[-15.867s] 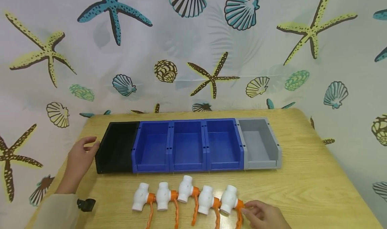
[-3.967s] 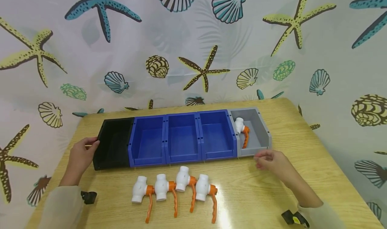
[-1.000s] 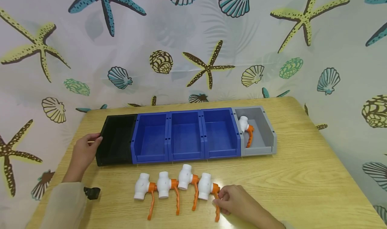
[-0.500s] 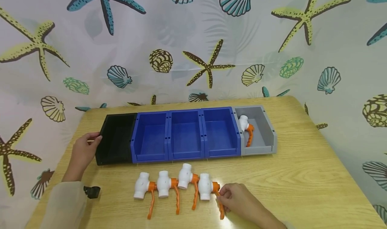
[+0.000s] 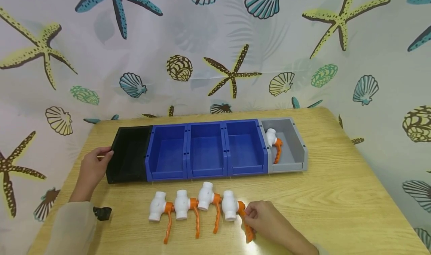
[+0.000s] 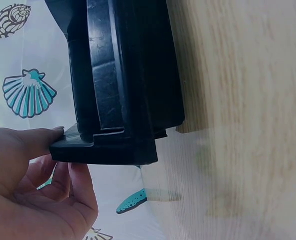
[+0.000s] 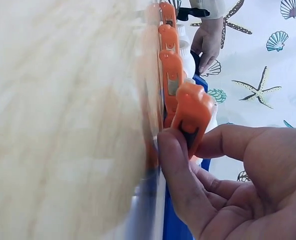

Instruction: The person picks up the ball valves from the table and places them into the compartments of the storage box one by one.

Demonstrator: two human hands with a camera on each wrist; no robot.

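Observation:
My left hand (image 5: 92, 171) pinches the left wall of the black bin (image 5: 129, 176); the left wrist view has the thumb on one side of the wall (image 6: 105, 152) and fingers on the other. With thumb and fingers, my right hand (image 5: 267, 219) pinches the orange handle (image 7: 193, 107) of a white ball valve (image 5: 229, 206), the rightmost of the row on the table. Close up in the right wrist view, that handle stands nearer than the other handles. Whether this valve still touches the table I cannot tell. Another ball valve (image 5: 271, 138) lies in the grey bin (image 5: 287, 168).
Left of the held valve lie 3 more ball valves, the nearest one (image 5: 206, 197) slightly further back. Three blue bins (image 5: 207, 174) stand between the black and grey bins, all joined in a row on the wooden table (image 5: 340, 187). A patterned cloth (image 5: 202, 34) hangs behind.
Since the earliest frame, the valve at the far right has gone from the table into the grey bin. Over the last second, the right hand has turned and slightly shifted the held valve.

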